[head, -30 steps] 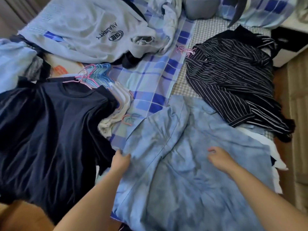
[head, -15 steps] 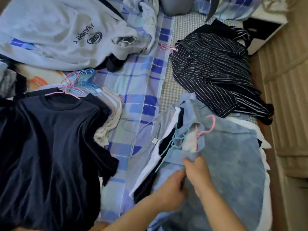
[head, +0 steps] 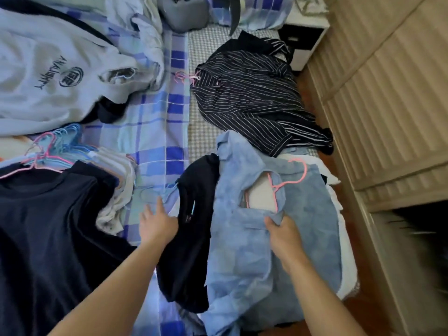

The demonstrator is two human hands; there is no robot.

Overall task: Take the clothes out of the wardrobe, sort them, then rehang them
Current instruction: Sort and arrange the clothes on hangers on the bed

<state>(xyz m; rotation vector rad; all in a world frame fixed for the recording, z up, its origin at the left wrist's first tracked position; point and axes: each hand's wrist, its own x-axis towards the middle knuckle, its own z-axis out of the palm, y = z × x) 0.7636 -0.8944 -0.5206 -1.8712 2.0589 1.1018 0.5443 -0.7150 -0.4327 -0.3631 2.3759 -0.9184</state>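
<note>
A light blue shirt [head: 244, 251] on a pink hanger [head: 288, 183] lies on top of a stack of clothes at the bed's right edge. My right hand [head: 282, 235] pinches its collar just below the hanger. A dark navy garment [head: 191, 238] lies folded back beside the shirt on the left. My left hand [head: 157, 223] rests at its left edge with fingers extended, touching it and the checked bedsheet [head: 155, 132]. A black striped shirt [head: 249, 105] on a pink hanger lies further back.
A navy T-shirt pile [head: 48, 238] with a bunch of blue and pink hangers [head: 53, 146] lies at the left. A grey printed sweatshirt [head: 48, 76] is at the back left. A beige wardrobe [head: 388, 105] stands along the right, past a strip of wooden floor.
Both hands were together on the blue shirt's collar; now the left hand has moved out to the left, and the navy garment lies uncovered beside the shirt. The view has shifted right.
</note>
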